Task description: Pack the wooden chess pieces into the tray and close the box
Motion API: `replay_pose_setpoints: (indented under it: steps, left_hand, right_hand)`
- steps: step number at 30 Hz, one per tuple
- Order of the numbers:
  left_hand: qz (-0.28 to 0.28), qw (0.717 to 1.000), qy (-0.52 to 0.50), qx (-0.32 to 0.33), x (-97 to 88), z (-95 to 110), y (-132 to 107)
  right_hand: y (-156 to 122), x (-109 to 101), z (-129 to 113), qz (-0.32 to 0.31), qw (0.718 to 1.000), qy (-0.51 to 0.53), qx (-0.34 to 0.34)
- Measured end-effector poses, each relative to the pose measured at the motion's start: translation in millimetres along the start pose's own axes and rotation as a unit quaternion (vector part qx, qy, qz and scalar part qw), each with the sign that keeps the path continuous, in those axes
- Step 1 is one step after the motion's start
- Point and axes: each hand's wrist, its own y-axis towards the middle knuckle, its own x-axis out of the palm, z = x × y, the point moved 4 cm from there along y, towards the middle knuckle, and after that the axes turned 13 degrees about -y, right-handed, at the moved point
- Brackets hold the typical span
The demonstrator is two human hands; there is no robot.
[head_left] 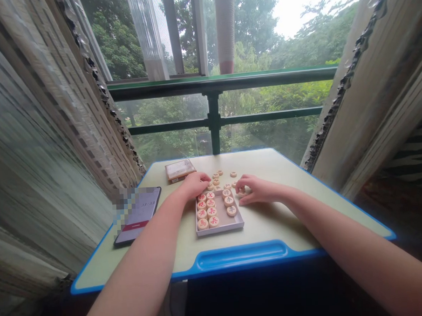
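Observation:
A shallow open box (pixel 221 229) rests on the small table, holding round wooden Chinese chess pieces with red characters (pixel 212 212) in two columns on its left. Pieces with dark characters (pixel 231 210) form a column along its right side; bare bottom shows between. My left hand (pixel 195 184) is at the box's far left corner, its fingers closed at a Chinese chess piece (pixel 209 187). Beyond the right wall, my right hand (pixel 251 189) curls its fingers around another piece (pixel 243 190), partly hidden by them. Several loose pieces (pixel 216 175) lie behind the box.
A flat box or lid (pixel 180 169) lies at the back left of the table. A phone (pixel 140 217) showing a timer lies at the left, partly pixelated. The table (pixel 287 229) has a blue rim and a blue front groove (pixel 241 257). Curtains and a railed window surround it.

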Motion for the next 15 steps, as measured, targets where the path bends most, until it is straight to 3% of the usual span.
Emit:
replay_pose_setpoints:
  steps: [15]
  left_hand:
    - [0.021, 0.993, 0.106, 0.042, -4.3, -4.0, 4.5]
  right_hand:
    - [-2.5, -0.1, 0.8, -0.021, 1.000, 0.007, 0.009]
